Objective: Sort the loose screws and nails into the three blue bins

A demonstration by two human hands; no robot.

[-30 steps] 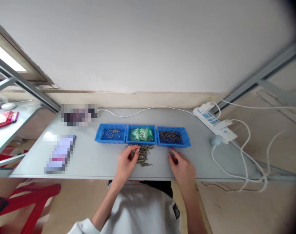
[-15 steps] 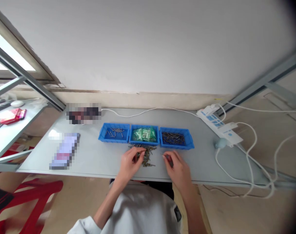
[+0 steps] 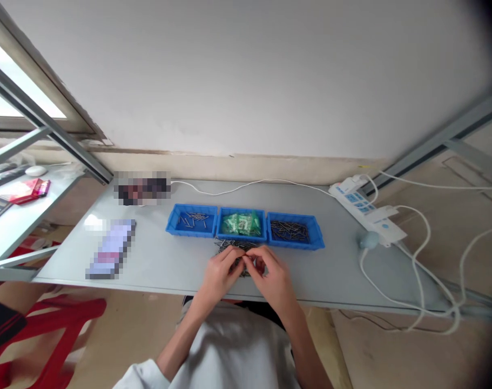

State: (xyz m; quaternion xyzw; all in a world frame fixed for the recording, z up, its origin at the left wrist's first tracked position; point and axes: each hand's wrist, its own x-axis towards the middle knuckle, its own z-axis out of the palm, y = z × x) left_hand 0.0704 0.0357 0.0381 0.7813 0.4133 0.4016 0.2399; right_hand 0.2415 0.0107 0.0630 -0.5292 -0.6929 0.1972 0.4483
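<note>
My left hand and my right hand meet fingertip to fingertip over a pile of thin metal screws or pins. Both are closed in a pinch; whatever sits between the fingertips is too small to make out. The hands cover much of the pile. Behind it three blue trays stand in a row. A few thin metal pieces lie in the left tray. The middle tray holds green-and-clear plastic packets, and many darker metal pieces fill the right tray.
A white power strip with plugs and looping cables lies at the table's right. At the left are a blurred-out phone-like object and another blurred item. A red stool and another person's arm show at lower left.
My right hand has moved left from beside the pile to meet my left hand's fingertips. My left hand stays over the pile. The view has shifted slightly.
</note>
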